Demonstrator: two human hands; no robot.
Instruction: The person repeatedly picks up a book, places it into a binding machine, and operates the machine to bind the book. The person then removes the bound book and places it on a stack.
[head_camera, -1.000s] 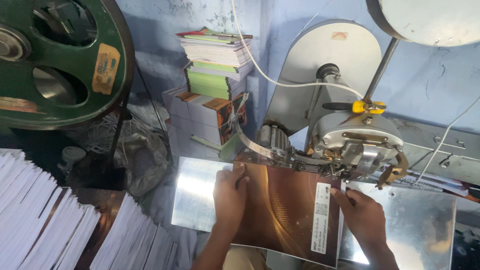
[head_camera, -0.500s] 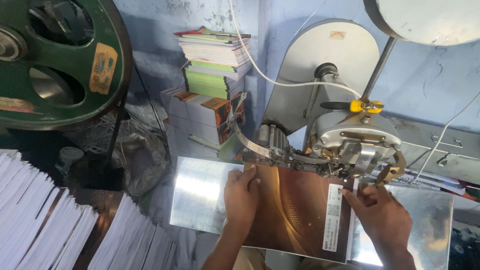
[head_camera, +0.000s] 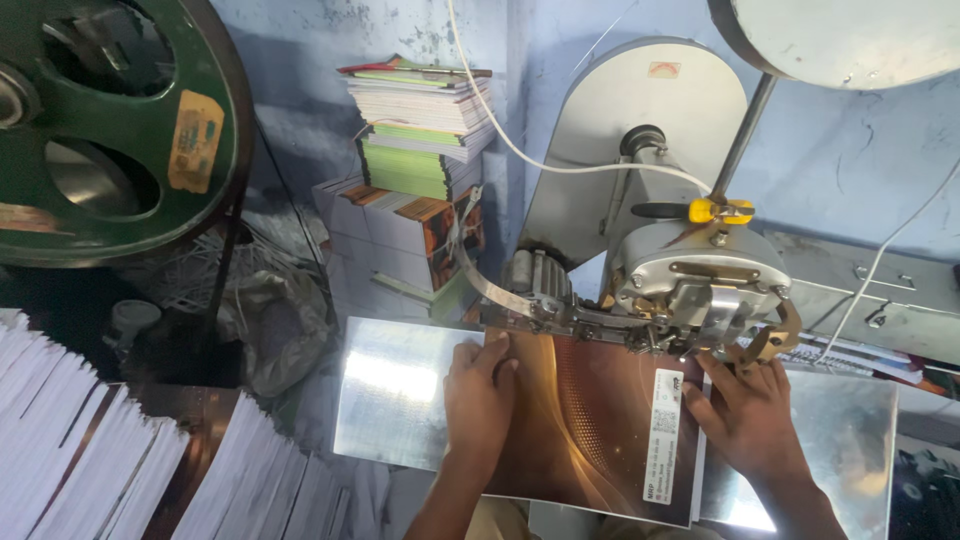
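A glossy brown booklet (head_camera: 590, 420) is laid flat on the shiny metal worktop (head_camera: 400, 400), its far edge pushed under the head of the grey stitching machine (head_camera: 690, 290) at the worktop's back edge. The left hand (head_camera: 480, 400) is pressed palm-down on the booklet's left part, fingers spread and flat, nothing gripped. The right hand (head_camera: 750, 410) is laid open on the booklet's right edge beside a white label strip (head_camera: 663, 435), fingertips just under the machine head. Stacks of white paper (head_camera: 110, 470) are seen at the lower left, a green flywheel (head_camera: 110, 120) above them, and piled notebooks (head_camera: 420, 130) against the blue wall.
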